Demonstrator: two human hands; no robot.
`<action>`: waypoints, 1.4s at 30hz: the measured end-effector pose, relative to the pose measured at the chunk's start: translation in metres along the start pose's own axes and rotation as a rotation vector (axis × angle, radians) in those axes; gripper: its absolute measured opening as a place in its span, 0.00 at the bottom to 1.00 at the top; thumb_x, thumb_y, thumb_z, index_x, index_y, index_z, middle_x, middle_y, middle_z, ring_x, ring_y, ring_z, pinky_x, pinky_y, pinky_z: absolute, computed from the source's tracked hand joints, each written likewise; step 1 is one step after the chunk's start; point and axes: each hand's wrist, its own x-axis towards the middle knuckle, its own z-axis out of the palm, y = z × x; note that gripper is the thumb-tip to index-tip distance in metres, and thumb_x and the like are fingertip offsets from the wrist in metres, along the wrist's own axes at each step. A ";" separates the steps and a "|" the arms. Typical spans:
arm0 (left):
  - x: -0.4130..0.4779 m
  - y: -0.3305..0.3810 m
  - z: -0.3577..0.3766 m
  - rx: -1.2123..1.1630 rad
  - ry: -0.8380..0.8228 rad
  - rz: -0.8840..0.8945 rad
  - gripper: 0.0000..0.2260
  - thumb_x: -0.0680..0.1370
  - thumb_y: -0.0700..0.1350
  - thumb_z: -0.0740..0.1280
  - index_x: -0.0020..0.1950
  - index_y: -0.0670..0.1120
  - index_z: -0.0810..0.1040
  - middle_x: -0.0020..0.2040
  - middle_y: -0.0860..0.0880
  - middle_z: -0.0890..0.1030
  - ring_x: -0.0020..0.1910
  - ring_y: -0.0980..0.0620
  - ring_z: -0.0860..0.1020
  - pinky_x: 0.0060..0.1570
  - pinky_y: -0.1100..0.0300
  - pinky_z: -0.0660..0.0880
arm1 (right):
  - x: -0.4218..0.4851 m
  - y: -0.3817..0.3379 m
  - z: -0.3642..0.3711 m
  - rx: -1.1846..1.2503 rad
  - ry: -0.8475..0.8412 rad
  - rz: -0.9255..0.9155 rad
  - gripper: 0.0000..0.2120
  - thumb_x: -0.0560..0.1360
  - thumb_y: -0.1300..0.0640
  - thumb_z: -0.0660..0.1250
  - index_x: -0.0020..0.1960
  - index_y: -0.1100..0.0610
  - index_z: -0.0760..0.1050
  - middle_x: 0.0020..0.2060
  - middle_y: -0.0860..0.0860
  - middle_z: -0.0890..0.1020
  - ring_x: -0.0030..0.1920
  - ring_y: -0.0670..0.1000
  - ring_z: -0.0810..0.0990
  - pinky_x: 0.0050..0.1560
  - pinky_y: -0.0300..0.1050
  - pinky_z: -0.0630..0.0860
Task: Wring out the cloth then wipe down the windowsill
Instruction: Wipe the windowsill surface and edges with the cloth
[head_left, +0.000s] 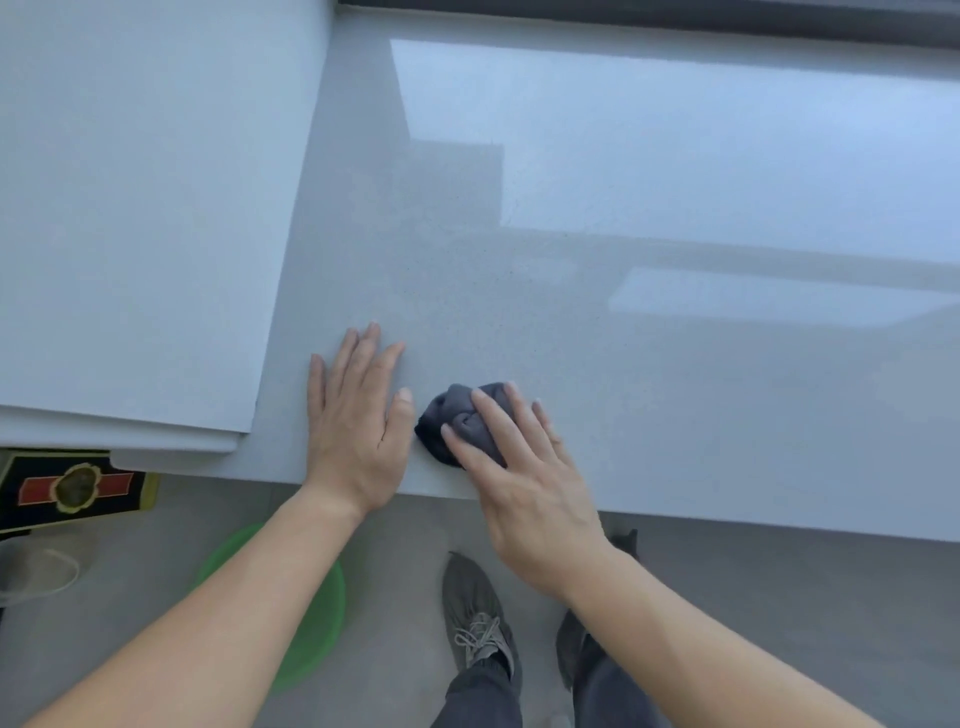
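A bunched dark grey cloth (451, 420) lies on the wide pale grey windowsill (675, 389), close to its front edge. My right hand (524, 478) rests on top of the cloth, fingers spread over it and pressing it to the sill. My left hand (358, 421) lies flat on the sill just left of the cloth, palm down, fingers apart, holding nothing. Its thumb nearly touches the cloth.
White boards (135, 218) are stacked on the sill's left part. On the floor below sit a green basin (317, 613), partly hidden by my left forearm, and a dark box with a red label (72, 488). My shoes (478, 613) stand under the sill's edge. A dark window frame (675, 15) runs along the back.
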 end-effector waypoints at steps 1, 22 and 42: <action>0.000 0.003 0.000 0.008 0.006 0.006 0.26 0.79 0.51 0.50 0.77 0.46 0.63 0.80 0.46 0.59 0.80 0.50 0.51 0.77 0.44 0.40 | -0.005 0.008 -0.004 -0.010 -0.024 -0.054 0.28 0.75 0.60 0.63 0.75 0.47 0.67 0.78 0.54 0.62 0.79 0.61 0.53 0.77 0.62 0.54; 0.095 0.132 0.080 0.186 -0.119 0.030 0.27 0.81 0.55 0.47 0.80 0.50 0.55 0.82 0.45 0.47 0.80 0.47 0.42 0.76 0.44 0.35 | 0.017 0.191 -0.069 -0.024 0.220 0.674 0.27 0.78 0.56 0.55 0.77 0.50 0.64 0.79 0.54 0.57 0.78 0.63 0.53 0.77 0.62 0.51; 0.094 0.138 0.083 0.283 -0.096 0.011 0.27 0.79 0.55 0.46 0.79 0.52 0.59 0.82 0.47 0.50 0.80 0.49 0.44 0.77 0.46 0.39 | 0.088 0.269 -0.096 -0.023 -0.073 0.055 0.27 0.80 0.60 0.57 0.77 0.46 0.62 0.80 0.52 0.55 0.80 0.58 0.49 0.79 0.52 0.44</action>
